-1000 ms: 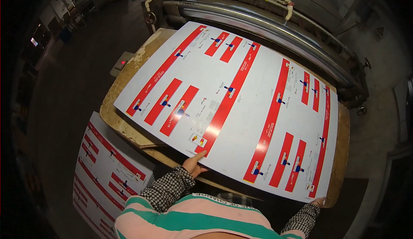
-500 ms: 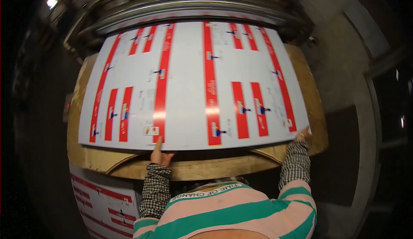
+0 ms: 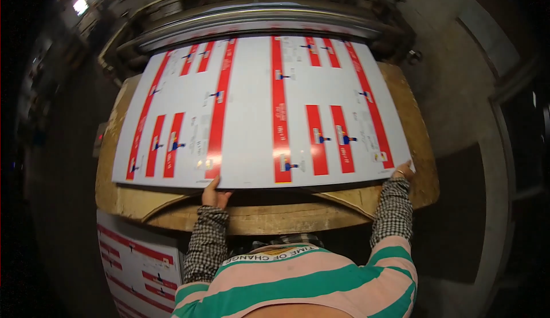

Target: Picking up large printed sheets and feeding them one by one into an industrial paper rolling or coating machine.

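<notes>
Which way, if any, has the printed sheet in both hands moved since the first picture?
Yes: against the wooden table, the sheet went forward, toward the metal roller.

Dim industrial workshop: long metal-roller machine at back, worn wooden tabletop bearing large red-striped printed sheet, grey floor.

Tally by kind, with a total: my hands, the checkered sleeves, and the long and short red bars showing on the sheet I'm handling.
Left hand and right hand: 2
Checkered sleeves: 2
Long red bars on the printed sheet: 4
Short red bars on it: 8
Total: 16
</notes>
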Demonstrator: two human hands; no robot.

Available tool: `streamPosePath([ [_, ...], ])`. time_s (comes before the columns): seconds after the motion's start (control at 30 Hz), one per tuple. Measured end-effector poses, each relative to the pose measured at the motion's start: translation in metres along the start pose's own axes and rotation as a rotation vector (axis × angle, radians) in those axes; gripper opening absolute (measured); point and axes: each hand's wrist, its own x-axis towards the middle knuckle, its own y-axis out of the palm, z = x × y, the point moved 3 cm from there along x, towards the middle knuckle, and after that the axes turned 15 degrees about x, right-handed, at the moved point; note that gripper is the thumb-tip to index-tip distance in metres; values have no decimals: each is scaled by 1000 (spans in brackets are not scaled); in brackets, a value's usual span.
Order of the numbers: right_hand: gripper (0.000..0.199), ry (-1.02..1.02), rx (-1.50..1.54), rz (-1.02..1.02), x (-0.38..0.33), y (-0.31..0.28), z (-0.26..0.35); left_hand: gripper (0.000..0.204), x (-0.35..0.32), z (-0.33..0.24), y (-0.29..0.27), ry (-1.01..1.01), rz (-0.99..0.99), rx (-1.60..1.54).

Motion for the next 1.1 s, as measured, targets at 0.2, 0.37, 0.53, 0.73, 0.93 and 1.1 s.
streamPosePath([
  [0.2,71,61,-3,45,90,-9,-20,36,11,4,34,-57,92,-19],
  [0.37,47,-564,24,-28,-31,-20,26,33,-7,-13,3,14,45,5],
  [0.53,30,-1124,227,1117,-317,-4,47,31,-5,2,-8,-22,-55,134],
  [0.73,84,-1880,-491,1611,-472,-27,-11,33,-6,5,-1,-9,41,30],
  [0.93,40,-1976,-447,1830,-472,-13,-19,22,-13,5,-25,-38,300,30],
  [1.1,16,-1927,-335,1992,-462,1,-14,17,-18,1,-2,-48,99,-19],
])
